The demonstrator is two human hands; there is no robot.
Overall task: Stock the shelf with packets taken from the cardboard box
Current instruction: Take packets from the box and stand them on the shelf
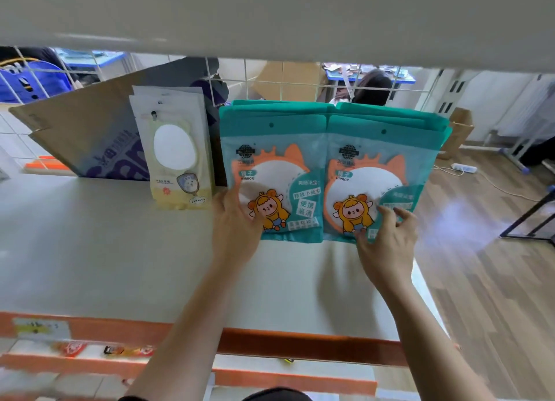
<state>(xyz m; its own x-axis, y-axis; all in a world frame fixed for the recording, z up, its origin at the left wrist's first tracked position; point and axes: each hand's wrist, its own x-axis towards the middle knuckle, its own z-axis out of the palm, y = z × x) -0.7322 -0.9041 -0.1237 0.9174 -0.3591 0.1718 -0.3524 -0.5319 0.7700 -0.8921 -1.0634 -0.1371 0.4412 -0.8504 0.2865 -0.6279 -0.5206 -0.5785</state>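
Head view of a white shelf [90,250] with an orange front edge [300,343], seen beneath the underside of the shelf above [270,16].

Two stacks of teal packets stood upright side by side at the right end of the shelf, leaning back against a wire grid [279,79]. Their inner edges touched.

The left hand [235,229] held the left teal stack [279,148] at its lower left corner. Its thumb [255,219] lay across the printed front, and its fingers ran up the stack's left edge.

The right hand [387,244] met the right teal stack [387,154] at its lower right. Its fingers were spread and loosely bent, with fingertips [383,210] against the front face and the thumb near the bottom edge. This hand was blurred, so it could not be told whether it was pinching the packet or only touching it.

Both stacks rose above the hands, and their bases rested on the shelf just ahead of the wrists.

A stack of pale yellow packets [177,148] stood just beside the left teal stack, on its left. Behind these packets leaned a printed cardboard panel [90,130].
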